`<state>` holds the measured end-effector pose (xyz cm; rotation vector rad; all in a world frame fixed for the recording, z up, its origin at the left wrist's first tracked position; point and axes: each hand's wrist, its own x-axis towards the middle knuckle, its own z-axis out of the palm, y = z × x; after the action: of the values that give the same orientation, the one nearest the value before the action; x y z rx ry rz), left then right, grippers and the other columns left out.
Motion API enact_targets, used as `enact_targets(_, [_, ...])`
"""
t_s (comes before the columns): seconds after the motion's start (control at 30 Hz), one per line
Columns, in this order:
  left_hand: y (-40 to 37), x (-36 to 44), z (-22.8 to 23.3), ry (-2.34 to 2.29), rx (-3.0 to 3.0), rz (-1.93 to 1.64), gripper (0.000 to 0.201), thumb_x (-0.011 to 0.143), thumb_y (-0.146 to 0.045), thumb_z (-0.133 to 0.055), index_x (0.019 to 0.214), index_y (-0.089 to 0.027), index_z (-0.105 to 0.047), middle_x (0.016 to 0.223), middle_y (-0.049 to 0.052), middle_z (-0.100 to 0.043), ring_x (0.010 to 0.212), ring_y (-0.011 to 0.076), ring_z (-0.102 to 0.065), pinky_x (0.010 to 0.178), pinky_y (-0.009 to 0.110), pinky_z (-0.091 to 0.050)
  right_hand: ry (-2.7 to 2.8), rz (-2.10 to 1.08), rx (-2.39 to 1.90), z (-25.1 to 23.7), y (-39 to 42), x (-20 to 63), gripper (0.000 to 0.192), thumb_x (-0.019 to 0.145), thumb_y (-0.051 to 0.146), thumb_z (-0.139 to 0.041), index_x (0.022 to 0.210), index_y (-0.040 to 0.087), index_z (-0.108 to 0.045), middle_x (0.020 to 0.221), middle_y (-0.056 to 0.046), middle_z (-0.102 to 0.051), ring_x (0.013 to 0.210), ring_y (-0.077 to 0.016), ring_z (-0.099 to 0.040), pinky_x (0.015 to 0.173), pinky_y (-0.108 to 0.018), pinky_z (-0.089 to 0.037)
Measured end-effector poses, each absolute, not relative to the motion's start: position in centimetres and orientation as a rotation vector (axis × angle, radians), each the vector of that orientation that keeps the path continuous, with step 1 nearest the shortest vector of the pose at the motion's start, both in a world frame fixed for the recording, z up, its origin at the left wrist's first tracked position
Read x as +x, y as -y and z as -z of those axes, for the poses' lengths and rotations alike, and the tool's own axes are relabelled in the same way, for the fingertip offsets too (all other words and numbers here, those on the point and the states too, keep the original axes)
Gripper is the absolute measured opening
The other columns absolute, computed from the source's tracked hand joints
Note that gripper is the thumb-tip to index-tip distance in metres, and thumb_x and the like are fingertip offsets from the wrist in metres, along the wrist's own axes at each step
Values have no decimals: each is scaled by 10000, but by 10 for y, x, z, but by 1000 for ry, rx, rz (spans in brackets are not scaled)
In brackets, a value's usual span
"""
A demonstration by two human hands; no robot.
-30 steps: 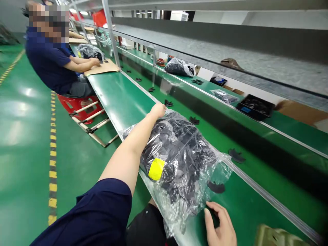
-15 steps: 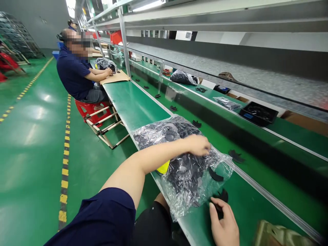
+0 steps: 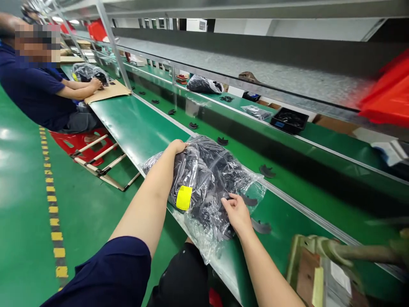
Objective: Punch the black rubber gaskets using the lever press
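Note:
A clear plastic bag (image 3: 207, 175) full of dark curved plastic pieces lies on the green bench, with a yellow label (image 3: 184, 198) on its near side. At the bag's far left edge, my left hand (image 3: 177, 146) has its fingers curled over the film; the fingertips are partly hidden. My right hand (image 3: 238, 212) pinches the film at the bag's right part, thumb and forefinger close together. Just right of that hand, one dark curved piece (image 3: 251, 200) shows by the bag's mouth. Another curved piece (image 3: 262, 226) rests on the bench.
Beyond a metal rail, several curved pieces (image 3: 267, 171) lie spaced along a green belt. A greenish metal machine (image 3: 297, 260) stands at lower right. A seated person (image 3: 35, 85) works at the left by cardboard (image 3: 110, 92). A black bin (image 3: 289, 120) sits on the far ledge.
My left hand has gone from the bag's right part to its far left edge. My right hand has left the loose piece on the bench and now grips the bag. The view has turned right.

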<state>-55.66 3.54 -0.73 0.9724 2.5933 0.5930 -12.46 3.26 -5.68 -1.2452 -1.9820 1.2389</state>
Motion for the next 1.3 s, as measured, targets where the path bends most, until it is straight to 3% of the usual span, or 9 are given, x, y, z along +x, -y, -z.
enact_targets(0.17, [-34,-569,10,-2638,961,-802,313,970,-463,-632,962,-201,-802,1078,113,-825,1048,273,-742,907,320,-547,2016,-1278,-1196,56,-39,-130,449,817,660,-668,869,215,-671,732,-12,-695,665,-167,-589,690,-321,-450])
enact_targets(0.27, [-33,-573,7,-2636,988,-971,334,1006,-447,-564,950,-193,-774,1021,94,-798,982,247,-713,875,317,-534,1921,-1236,-1257,54,-44,-124,522,815,677,-675,1038,205,-645,693,21,-636,662,-167,-568,712,-322,-450])
enact_targets(0.37, [-35,-574,0,-2600,1010,-1174,348,1014,-444,-533,953,-177,-749,941,72,-758,873,219,-656,822,319,-518,1814,-1216,-1343,52,-53,-118,745,767,686,-728,1281,172,-567,676,54,-596,680,-172,-573,744,-319,-461])
enact_targets(0.43, [-40,-573,-6,-2506,973,-1428,325,967,-452,-604,890,-164,-733,840,56,-708,788,208,-594,784,333,-501,1780,-1270,-1385,50,-57,-114,799,714,689,-772,1279,154,-593,665,51,-593,649,-164,-561,695,-307,-447])
enact_targets(0.53, [-49,-573,-21,-2292,890,-1812,301,900,-450,-705,801,-166,-713,726,20,-619,722,182,-517,750,328,-467,1776,-1423,-1388,44,-58,-112,692,630,707,-811,1021,147,-702,603,36,-570,542,-133,-485,576,-288,-375])
enact_targets(0.67, [-63,-575,-51,-2227,916,-2003,288,914,-424,-734,767,-181,-682,644,-26,-501,668,151,-442,679,292,-410,1752,-1513,-1312,28,-53,-109,566,638,722,-789,752,179,-679,538,44,-511,483,-88,-371,516,-264,-274])
enact_targets(0.8, [-77,-575,-87,-2143,1027,-2131,304,966,-406,-738,788,-177,-648,636,-50,-471,645,124,-399,629,276,-365,1672,-1451,-1200,5,-49,-104,524,740,697,-758,876,192,-718,586,47,-525,529,-87,-368,540,-256,-262])
enact_targets(0.93, [-90,-573,-116,-2078,1091,-2204,258,1045,-241,-659,816,-129,-620,636,-75,-446,640,76,-358,621,259,-330,1605,-1407,-1081,-10,-45,-104,482,825,660,-724,993,207,-724,628,50,-515,566,-93,-377,558,-260,-272])
enact_targets(1.3, [-78,-581,-141,-2130,1120,-2256,290,1117,-178,-570,834,-113,-560,686,-79,-478,639,46,-338,622,221,-356,1587,-1377,-890,-4,-48,-119,325,868,499,-771,1034,228,-707,651,78,-417,606,-90,-348,595,-261,-288])
